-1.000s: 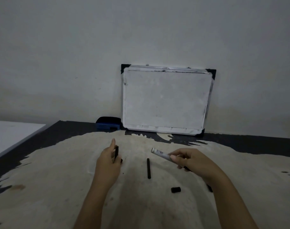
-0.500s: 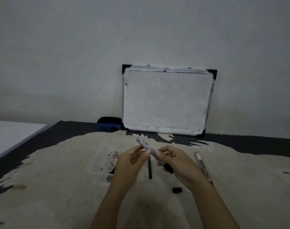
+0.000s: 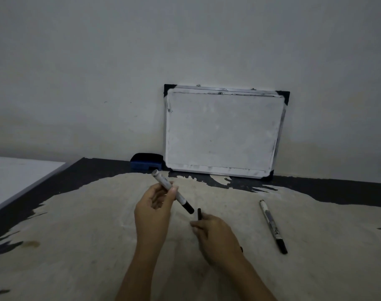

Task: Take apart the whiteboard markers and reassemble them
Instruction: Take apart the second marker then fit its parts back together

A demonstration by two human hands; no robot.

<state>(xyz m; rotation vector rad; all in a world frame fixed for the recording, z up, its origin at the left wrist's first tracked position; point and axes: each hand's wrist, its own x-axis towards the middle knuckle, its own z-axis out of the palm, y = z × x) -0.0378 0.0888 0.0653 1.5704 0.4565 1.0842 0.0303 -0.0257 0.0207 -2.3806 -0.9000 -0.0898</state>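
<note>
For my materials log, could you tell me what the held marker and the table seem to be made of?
Marker: probably smooth plastic, a pale printed barrel with a black end. Table: apparently a dark coating worn away to a rough, matte beige layer; the underlying material is unclear.

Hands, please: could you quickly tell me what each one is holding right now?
Left hand: closed on the white marker barrel with the black end.
Right hand: closed on a thin black rod.
</note>
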